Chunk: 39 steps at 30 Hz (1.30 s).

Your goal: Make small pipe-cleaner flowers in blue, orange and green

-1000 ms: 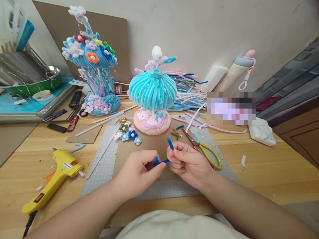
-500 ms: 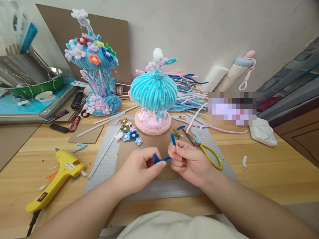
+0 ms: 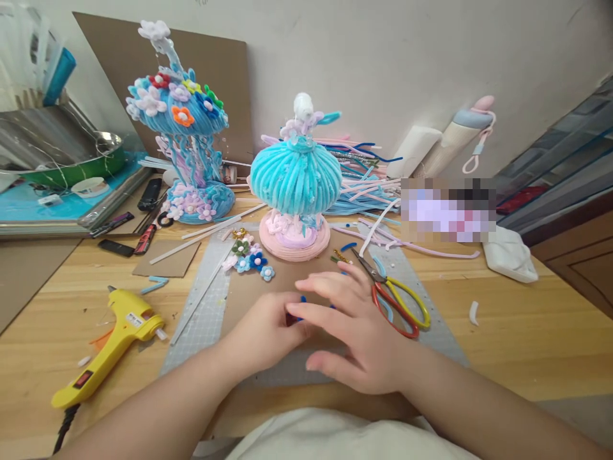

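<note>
Pinched in my left hand (image 3: 268,332) is a short blue pipe cleaner (image 3: 303,299), mostly hidden by the fingers. My right hand (image 3: 361,332) hovers just beside it, palm down with its fingers spread, and its fingertips overlap my left fingers in view. Past my right hand lie scissors (image 3: 380,275) with one yellow and one red handle. Small pipe-cleaner flowers (image 3: 257,260) are clustered on the brown cardboard (image 3: 239,294) beyond my left hand. Behind them stands a turquoise pipe-cleaner dome (image 3: 297,179) on a round pink base (image 3: 294,250).
A yellow glue gun (image 3: 115,342) lies at left. Back left rises a blue flower-covered piece (image 3: 179,121) beside a green-rimmed pot (image 3: 71,169). Loose pipe cleaners (image 3: 364,198) are heaped behind the dome. A white block (image 3: 510,255) and a bottle (image 3: 460,137) stand at right.
My right hand has let go of the blue pipe cleaner and opened, turning palm down and moving toward my left hand. The red scissor handle now shows.
</note>
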Each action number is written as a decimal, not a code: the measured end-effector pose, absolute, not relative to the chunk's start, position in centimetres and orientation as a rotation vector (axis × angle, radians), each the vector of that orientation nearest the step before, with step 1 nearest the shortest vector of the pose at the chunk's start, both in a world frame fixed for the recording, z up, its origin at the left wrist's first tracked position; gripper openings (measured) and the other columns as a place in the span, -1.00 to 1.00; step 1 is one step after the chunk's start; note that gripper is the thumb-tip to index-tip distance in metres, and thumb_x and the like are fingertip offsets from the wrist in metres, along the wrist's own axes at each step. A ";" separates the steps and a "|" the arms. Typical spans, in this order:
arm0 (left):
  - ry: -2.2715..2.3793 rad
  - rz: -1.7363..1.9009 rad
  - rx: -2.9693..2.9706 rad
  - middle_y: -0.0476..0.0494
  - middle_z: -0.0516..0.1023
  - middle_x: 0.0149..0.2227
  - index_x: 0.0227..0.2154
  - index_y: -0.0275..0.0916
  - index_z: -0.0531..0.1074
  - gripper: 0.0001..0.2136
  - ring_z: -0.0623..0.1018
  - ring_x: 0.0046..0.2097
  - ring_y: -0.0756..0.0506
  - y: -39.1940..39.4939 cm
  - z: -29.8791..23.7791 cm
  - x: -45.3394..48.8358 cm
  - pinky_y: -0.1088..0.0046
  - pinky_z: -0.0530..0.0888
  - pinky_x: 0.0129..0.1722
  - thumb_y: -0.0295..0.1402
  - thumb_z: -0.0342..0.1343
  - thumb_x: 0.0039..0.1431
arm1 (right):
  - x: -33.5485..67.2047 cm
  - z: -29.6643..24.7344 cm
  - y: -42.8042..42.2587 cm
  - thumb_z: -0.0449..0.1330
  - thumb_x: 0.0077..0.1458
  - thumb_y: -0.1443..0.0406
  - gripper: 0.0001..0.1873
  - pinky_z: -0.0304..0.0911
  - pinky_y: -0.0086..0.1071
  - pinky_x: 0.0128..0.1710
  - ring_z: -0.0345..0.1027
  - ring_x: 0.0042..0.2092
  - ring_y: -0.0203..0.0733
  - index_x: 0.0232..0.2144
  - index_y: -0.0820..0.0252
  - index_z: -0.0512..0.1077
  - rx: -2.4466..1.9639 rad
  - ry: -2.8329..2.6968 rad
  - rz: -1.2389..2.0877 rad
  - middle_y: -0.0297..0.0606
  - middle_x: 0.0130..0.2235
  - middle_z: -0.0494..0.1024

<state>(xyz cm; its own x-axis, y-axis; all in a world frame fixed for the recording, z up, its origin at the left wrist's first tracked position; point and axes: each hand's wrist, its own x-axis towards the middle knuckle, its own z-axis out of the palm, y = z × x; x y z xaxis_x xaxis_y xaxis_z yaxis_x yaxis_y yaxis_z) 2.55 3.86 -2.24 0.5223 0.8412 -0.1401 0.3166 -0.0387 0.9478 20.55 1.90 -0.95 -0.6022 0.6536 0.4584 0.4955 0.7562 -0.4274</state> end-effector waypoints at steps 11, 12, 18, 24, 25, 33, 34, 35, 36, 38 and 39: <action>1.061 0.589 1.498 0.12 0.23 -0.67 -0.51 -0.27 0.36 -0.74 0.22 -0.62 0.09 4.4 -2.0 2.0 0.60 0.14 -0.65 -0.15 0.11 0.04 | 20.4 -1.9 3.1 0.04 0.19 0.27 -0.81 -0.14 -0.11 0.05 0.27 -0.22 -0.17 -0.19 0.18 0.38 -1.130 -2.364 0.296 -0.24 -0.30 0.49; 1.054 0.589 1.479 0.11 0.24 -0.67 -0.51 -0.27 0.36 -0.74 0.24 -0.62 0.08 4.4 -2.0 2.1 0.60 0.15 -0.64 -0.15 0.09 0.06 | 20.4 -1.8 3.1 0.04 0.19 0.26 -0.83 -0.13 -0.13 0.04 0.27 -0.24 -0.18 -0.24 0.18 0.39 -1.134 -2.360 0.298 -0.26 -0.33 0.49; 1.067 0.580 1.407 0.09 0.23 -0.71 -0.60 -0.23 0.25 -0.64 0.22 -0.63 0.07 4.4 -2.4 2.1 0.58 0.13 -0.64 -0.09 -0.09 0.17 | 20.3 -2.0 3.1 0.01 0.21 0.25 -0.79 -0.10 -0.18 -0.02 0.23 -0.33 -0.23 -0.41 0.20 0.36 -1.136 -2.404 0.256 -0.30 -0.45 0.43; 0.965 0.556 1.189 0.13 0.14 -0.70 -0.59 -0.24 0.22 -0.61 0.13 -0.67 0.10 4.6 -3.0 2.1 0.57 0.03 -0.67 -0.03 -0.09 0.14 | 20.1 -2.1 3.0 -0.05 0.21 0.30 -0.81 -0.13 -0.15 0.01 0.23 -0.28 -0.21 -0.31 0.21 0.35 -1.138 -2.442 0.258 -0.26 -0.37 0.44; 0.951 0.551 1.152 0.14 0.13 -0.69 -0.59 -0.25 0.22 -0.61 0.11 -0.68 0.11 4.6 -3.0 2.1 0.57 0.02 -0.68 -0.02 -0.08 0.13 | 20.0 -2.0 2.9 -0.05 0.21 0.31 -0.81 -0.14 -0.14 0.02 0.23 -0.27 -0.20 -0.30 0.21 0.35 -1.142 -2.447 0.246 -0.25 -0.36 0.44; 0.912 0.554 1.037 0.15 0.09 -0.67 -0.56 -0.25 0.22 -0.65 0.07 -0.69 0.14 4.5 -2.8 2.5 0.58 -0.03 -0.70 -0.06 -0.04 0.13 | 20.0 -2.2 2.8 -0.08 0.23 0.35 -0.80 -0.14 -0.17 -0.02 0.23 -0.29 -0.23 -0.33 0.21 0.34 -1.092 -2.466 0.144 -0.28 -0.39 0.44; 0.909 0.559 1.027 0.15 0.08 -0.66 -0.55 -0.25 0.22 -0.66 0.07 -0.68 0.13 4.5 -2.8 2.5 0.58 -0.04 -0.69 -0.07 -0.03 0.13 | 20.0 -2.3 2.8 -0.08 0.23 0.37 -0.78 -0.13 -0.18 -0.04 0.22 -0.31 -0.24 -0.36 0.21 0.34 -1.091 -2.462 0.137 -0.30 -0.40 0.43; 0.905 0.566 1.016 0.15 0.07 -0.66 -0.55 -0.25 0.22 -0.66 0.06 -0.67 0.13 4.4 -2.8 2.5 0.58 -0.04 -0.69 -0.08 -0.03 0.13 | 20.1 -2.4 2.9 -0.08 0.22 0.38 -0.78 -0.11 -0.20 -0.07 0.20 -0.32 -0.25 -0.38 0.21 0.34 -1.092 -2.460 0.130 -0.30 -0.42 0.42; 0.897 0.575 1.007 0.16 0.06 -0.66 -0.54 -0.25 0.21 -0.67 0.06 -0.67 0.13 4.4 -2.8 2.5 0.58 -0.05 -0.69 -0.08 -0.02 0.13 | 20.1 -2.4 2.9 -0.08 0.22 0.38 -0.77 -0.10 -0.21 -0.10 0.19 -0.33 -0.25 -0.40 0.21 0.33 -1.096 -2.460 0.126 -0.31 -0.43 0.41; 0.875 0.587 0.998 0.16 0.04 -0.66 -0.55 -0.24 0.20 -0.67 0.04 -0.66 0.13 4.4 -2.8 2.6 0.58 -0.05 -0.68 -0.08 -0.01 0.12 | 20.0 -2.3 2.8 -0.08 0.22 0.36 -0.78 -0.09 -0.22 -0.14 0.16 -0.34 -0.24 -0.40 0.22 0.32 -1.111 -2.461 0.124 -0.30 -0.44 0.40; 0.866 0.588 0.999 0.16 0.04 -0.66 -0.55 -0.24 0.19 -0.67 0.03 -0.66 0.13 4.4 -2.7 2.6 0.58 -0.05 -0.68 -0.08 -0.01 0.12 | 20.0 -2.3 2.8 -0.08 0.22 0.35 -0.78 -0.09 -0.22 -0.16 0.16 -0.34 -0.23 -0.40 0.22 0.32 -1.120 -2.460 0.126 -0.29 -0.43 0.40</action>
